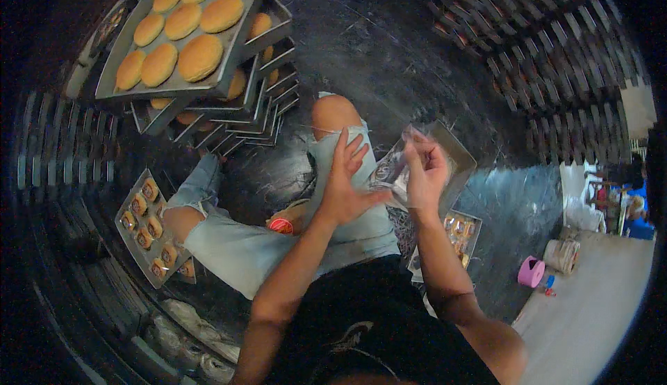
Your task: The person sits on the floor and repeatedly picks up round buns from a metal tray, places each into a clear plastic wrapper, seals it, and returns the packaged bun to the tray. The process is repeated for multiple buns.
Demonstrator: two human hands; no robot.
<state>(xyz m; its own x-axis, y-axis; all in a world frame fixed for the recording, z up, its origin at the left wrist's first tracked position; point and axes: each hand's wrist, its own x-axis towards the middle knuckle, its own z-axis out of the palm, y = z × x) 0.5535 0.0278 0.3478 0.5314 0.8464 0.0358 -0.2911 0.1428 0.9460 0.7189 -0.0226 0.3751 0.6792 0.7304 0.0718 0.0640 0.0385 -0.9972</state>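
Observation:
My right hand [425, 177] pinches a clear plastic bag [394, 174] that bears a printed design. Behind that hand lies a grey metal tray [458, 159], largely covered by the hand and the bag. My left hand [345, 189] is held over my thigh with its fingers spread, thumb toward the bag, and nothing in it. Round golden buns [182, 22] sit in rows on the top metal tray [108, 88] of a tall stack at the upper left.
Wrapped buns lie in a tray [127, 240] by my left knee and in another tray [461, 232] beside my right forearm. A red round label [280, 226] shows between my legs. Tray stacks [549, 65] stand far right, and a pink roll [531, 272] lies nearer.

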